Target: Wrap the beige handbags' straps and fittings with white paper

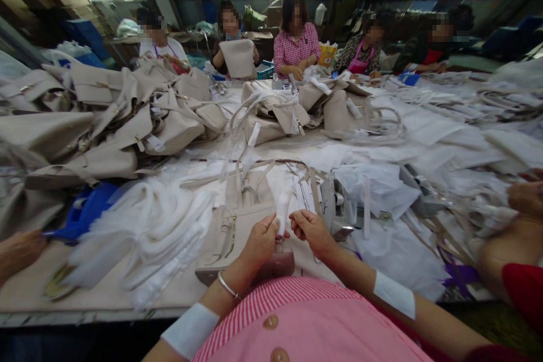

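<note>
In the head view my left hand (263,235) pinches a strip of thin white wrapping (283,203) that stands up from between its fingers. Close beside it, my right hand (311,229) has its fingers curled and pressed together; whatever they may hold is too small to tell. A beige handbag (252,218) with a gold zip lies under and left of my hands, its strap and handles trailing behind. Below my left wrist sits a brownish-pink leather-like item (278,264), partly hidden. To the right of my right hand is a grey tape dispenser (339,209).
Beige bags (165,119) are heaped at the left, others (275,119) at the centre back. White foam strips (169,220) and a blue tape dispenser (87,212) lie left; white sheets (377,186) spread right. Co-workers' hands (19,251) reach in from both sides; several people work opposite.
</note>
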`<state>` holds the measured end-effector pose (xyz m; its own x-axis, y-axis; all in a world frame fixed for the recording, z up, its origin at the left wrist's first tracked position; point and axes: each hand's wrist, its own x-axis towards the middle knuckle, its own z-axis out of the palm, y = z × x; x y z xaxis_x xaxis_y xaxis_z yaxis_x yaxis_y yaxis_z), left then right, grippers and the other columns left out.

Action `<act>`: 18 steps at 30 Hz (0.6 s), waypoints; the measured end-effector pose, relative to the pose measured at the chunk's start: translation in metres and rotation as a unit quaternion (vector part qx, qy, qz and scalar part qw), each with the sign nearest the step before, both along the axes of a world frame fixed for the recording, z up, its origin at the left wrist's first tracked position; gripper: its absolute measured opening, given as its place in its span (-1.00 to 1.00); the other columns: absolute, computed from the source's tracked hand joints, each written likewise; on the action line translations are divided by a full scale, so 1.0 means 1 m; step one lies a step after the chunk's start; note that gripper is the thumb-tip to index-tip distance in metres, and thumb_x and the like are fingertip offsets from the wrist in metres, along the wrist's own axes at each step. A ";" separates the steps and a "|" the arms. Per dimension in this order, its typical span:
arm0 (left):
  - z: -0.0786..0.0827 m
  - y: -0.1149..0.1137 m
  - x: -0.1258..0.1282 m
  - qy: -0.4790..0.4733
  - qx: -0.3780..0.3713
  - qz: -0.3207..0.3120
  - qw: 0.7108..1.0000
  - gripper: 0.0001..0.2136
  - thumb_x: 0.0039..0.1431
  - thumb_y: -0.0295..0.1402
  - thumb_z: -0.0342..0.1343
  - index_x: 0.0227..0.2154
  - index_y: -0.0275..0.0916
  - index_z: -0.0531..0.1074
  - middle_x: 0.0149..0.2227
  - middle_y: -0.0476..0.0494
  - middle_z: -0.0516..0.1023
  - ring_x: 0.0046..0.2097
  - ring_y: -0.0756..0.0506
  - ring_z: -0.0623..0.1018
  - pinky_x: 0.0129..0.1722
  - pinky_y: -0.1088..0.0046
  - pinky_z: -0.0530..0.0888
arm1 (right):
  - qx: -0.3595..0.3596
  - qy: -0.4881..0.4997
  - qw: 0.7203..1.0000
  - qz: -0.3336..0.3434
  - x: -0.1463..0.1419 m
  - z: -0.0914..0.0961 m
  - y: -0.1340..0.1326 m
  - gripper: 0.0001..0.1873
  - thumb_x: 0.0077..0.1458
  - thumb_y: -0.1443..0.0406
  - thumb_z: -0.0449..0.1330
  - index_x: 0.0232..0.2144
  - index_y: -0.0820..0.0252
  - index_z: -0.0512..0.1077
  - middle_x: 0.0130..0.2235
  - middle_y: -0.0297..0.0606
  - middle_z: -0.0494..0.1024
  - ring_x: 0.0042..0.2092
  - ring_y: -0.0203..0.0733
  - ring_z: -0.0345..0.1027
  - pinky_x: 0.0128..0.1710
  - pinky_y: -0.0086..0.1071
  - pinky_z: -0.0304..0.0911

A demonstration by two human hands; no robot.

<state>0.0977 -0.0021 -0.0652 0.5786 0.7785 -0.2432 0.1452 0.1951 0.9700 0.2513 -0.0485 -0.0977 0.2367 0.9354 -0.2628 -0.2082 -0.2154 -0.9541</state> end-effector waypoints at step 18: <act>-0.007 -0.009 -0.017 0.021 -0.012 0.004 1.000 -0.73 0.02 -0.24 0.21 -0.33 -0.38 0.53 -0.34 -0.26 0.63 -0.29 -0.15 0.59 -0.27 0.36 0.47 | -0.011 0.088 0.993 0.074 -0.016 -0.002 -0.007 -0.56 -0.14 0.03 0.35 -0.37 0.25 0.39 -0.50 -0.37 0.43 -0.52 -0.36 0.19 -0.53 -0.46 0.05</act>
<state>0.0811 -0.0115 -0.0719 0.5604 0.7771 -0.2865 0.1847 0.2199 0.9579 0.2350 -0.0556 -0.1000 0.0466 0.9498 -0.3095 -0.3354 -0.2769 -0.9005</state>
